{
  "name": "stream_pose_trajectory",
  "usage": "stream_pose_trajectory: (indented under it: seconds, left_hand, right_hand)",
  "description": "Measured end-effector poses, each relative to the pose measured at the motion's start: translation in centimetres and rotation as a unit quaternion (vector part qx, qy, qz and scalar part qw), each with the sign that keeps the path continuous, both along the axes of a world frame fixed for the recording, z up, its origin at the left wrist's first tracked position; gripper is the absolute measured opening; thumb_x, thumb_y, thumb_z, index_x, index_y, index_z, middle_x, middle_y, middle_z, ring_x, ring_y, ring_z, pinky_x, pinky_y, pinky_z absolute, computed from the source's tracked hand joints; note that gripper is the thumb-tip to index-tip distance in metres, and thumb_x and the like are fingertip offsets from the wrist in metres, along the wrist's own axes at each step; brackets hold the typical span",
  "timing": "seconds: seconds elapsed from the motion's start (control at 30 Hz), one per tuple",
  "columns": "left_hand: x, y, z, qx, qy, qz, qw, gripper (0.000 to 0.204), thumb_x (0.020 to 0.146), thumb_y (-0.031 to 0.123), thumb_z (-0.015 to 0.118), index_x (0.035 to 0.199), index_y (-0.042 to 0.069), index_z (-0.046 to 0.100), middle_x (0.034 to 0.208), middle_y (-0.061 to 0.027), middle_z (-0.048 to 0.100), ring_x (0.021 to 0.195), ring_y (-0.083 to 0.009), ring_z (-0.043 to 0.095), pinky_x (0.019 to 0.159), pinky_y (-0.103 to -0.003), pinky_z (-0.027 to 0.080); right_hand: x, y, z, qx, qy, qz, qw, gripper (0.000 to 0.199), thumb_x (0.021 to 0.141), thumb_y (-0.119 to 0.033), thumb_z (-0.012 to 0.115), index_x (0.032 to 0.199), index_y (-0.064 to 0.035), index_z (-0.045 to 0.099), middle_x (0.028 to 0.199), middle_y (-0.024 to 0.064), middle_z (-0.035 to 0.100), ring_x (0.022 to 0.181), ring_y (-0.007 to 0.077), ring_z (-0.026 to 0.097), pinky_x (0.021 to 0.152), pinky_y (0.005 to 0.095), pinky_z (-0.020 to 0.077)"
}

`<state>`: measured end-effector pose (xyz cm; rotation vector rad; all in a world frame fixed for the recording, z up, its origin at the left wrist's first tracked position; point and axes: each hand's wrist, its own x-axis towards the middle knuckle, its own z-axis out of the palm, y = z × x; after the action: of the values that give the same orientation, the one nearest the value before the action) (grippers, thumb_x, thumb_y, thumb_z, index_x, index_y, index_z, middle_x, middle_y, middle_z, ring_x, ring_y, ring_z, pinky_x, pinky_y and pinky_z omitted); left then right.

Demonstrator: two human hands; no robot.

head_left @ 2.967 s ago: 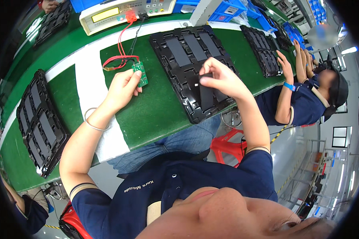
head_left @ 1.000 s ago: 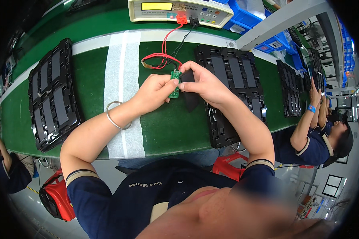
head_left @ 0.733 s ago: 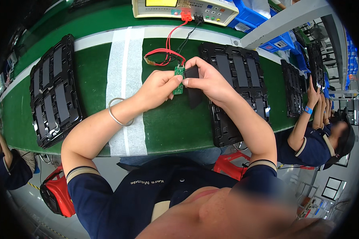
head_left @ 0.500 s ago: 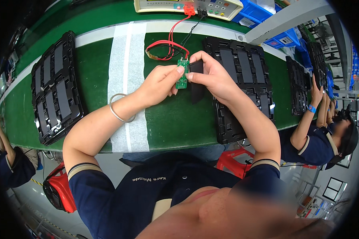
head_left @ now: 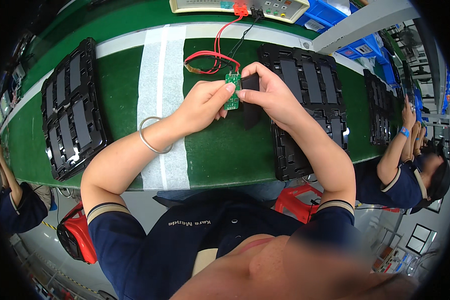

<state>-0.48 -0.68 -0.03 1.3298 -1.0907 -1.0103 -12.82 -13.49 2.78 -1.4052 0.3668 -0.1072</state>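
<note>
A small green circuit board [head_left: 232,102] is held upright over the table, pinched by my left hand [head_left: 205,104] with the thumb across its face. My right hand [head_left: 272,95] is closed round a flat black piece [head_left: 251,112] at the board's right side, its thumb tip reaching the board's edge. Whether the black piece is joined to the board is hidden by the fingers. Red and black test leads [head_left: 218,54] run down to the board's top end; their exact contact is too small to tell.
A bench instrument [head_left: 240,7] stands at the back. Black trays with dark flat pieces lie left [head_left: 75,110] and right [head_left: 310,110]. A white strip [head_left: 162,100] crosses the green table. Blue bins [head_left: 320,15] stand back right; a co-worker's arm [head_left: 397,145] is at the far right.
My hands keep the same grip on the board and black piece. The whole view has shifted slightly. At the far right, the co-worker's hand has moved a little to the right.
</note>
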Motion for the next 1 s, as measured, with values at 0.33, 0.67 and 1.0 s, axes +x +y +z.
stream_pose_trajectory:
  seconds: [0.33,0.67,1.0]
  left_hand:
    - [0.2,-0.3,-0.4,0.013,0.012,-0.016,1.000,0.035,0.091,0.030,0.039,0.074,0.003,0.052,0.057,0.0010,0.048,0.048,-0.0056,0.048,0.044,-0.019,0.039]
    - [0.0,-0.3,-0.2,0.015,0.013,0.001,1.000,0.034,0.091,0.032,0.039,0.079,0.004,0.053,0.057,0.0006,0.049,0.050,-0.0052,0.048,0.045,-0.018,0.039]
    - [-0.1,-0.1,-0.4,0.004,0.018,-0.019,1.000,0.033,0.090,0.030,0.041,0.074,0.003,0.052,0.056,-0.0012,0.051,0.048,-0.0060,0.049,0.045,-0.019,0.039]
  right_hand:
    - [0.1,0.1,-0.1,-0.012,-0.015,-0.029,0.999,0.022,0.072,-0.001,0.059,0.089,-0.0042,0.045,0.079,0.0013,0.051,0.074,0.0076,0.049,0.065,0.0226,0.0400]
    - [0.2,-0.3,-0.1,0.002,0.021,-0.012,1.000,0.023,0.074,-0.001,0.057,0.093,-0.0055,0.045,0.083,0.0020,0.053,0.079,0.0076,0.050,0.069,0.0216,0.0390]
    - [-0.4,0.2,0.6,-0.061,0.051,-0.012,0.997,0.023,0.074,-0.001,0.058,0.093,-0.0047,0.046,0.081,0.0020,0.053,0.076,0.0080,0.051,0.067,0.0212,0.0400]
